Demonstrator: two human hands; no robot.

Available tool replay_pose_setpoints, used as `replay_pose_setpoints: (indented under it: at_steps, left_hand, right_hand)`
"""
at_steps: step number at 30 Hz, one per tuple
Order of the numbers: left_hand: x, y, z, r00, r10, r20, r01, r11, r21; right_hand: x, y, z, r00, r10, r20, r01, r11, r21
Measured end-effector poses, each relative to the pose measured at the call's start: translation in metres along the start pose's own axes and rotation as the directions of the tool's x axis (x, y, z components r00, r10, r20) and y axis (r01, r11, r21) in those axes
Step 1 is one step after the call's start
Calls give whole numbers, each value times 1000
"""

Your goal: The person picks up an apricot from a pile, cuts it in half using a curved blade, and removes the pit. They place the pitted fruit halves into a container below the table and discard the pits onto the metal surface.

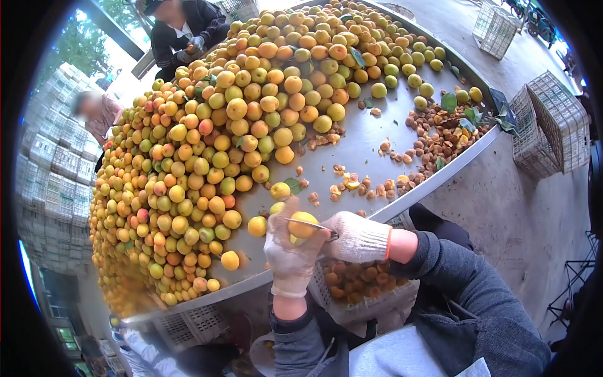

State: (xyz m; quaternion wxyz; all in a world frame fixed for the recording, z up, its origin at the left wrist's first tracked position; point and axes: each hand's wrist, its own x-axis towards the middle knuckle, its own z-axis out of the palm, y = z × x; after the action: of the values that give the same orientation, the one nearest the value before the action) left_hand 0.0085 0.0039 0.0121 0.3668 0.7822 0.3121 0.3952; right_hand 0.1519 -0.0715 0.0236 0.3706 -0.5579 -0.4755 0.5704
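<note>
Left hand: fingers gripping yellow fruit near edge of bench. Right hand: fingers closed round knife, laid across fruit. Knife skidding on curved skin could nick left hand; loosened grip could drop fruit into crate below.

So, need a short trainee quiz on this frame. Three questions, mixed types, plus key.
1. Which hand holds the knife?
2. True or false: the crate below the table edge is empty.
3. Most of the brown pits in view lie:
A) on the floor
B) on the table
C) in the left hand

Key: 1. The right hand; the left hand holds a yellow fruit. 2. False; orange fruit lies in it. 3. B.
</note>
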Motion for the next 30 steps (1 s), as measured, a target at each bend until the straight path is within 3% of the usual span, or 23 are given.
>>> replay_pose_setpoints:
  at_steps: [1,2,3,4,6,8,14,16,18,19,21,23,30]
  left_hand:
    - [-1,-2,0,1000,4,2,-4,1000,2]
    - [-3,-6,-1,993,-112,34,115,990,-88]
    - [-4,-7,-1,972,-225,74,234,957,-173]
    - [-5,-7,2,972,-222,70,232,957,-174]
    - [-7,-2,10,925,-368,91,341,704,-622]
    - [-8,2,15,945,-316,88,306,752,-584]
    - [-13,-13,20,944,-255,209,326,814,-480]
    - [-10,-11,15,937,-250,243,341,805,-486]
    - [-11,-6,9,888,-330,320,454,520,-724]
    - [-11,-6,10,889,-330,317,452,520,-725]
    - [-11,-7,12,940,-297,165,329,675,-660]
    - [-9,-2,11,941,-301,153,323,673,-665]
    - [-11,-11,13,966,-178,190,254,799,-545]
  right_hand:
    - [1,-3,0,994,15,-105,-26,994,-104]
    - [0,-4,1,994,12,-108,-24,994,-103]
    - [-1,-4,3,984,-60,-165,29,983,-181]
    - [-1,-4,6,968,-136,-213,77,962,-263]
    - [2,-1,13,944,-181,-276,95,951,-295]
    - [6,9,21,883,-308,-354,161,908,-387]
    - [0,4,20,871,-351,-345,165,869,-466]
    - [2,6,18,890,-316,-328,177,904,-389]
    - [1,7,15,910,-280,-306,182,933,-312]
    - [1,7,12,940,-213,-267,152,961,-231]
    - [2,5,8,964,-148,-221,116,982,-150]
    - [0,-1,6,983,-23,-181,-4,988,-152]
    - [-4,-2,8,957,-125,-262,53,962,-267]
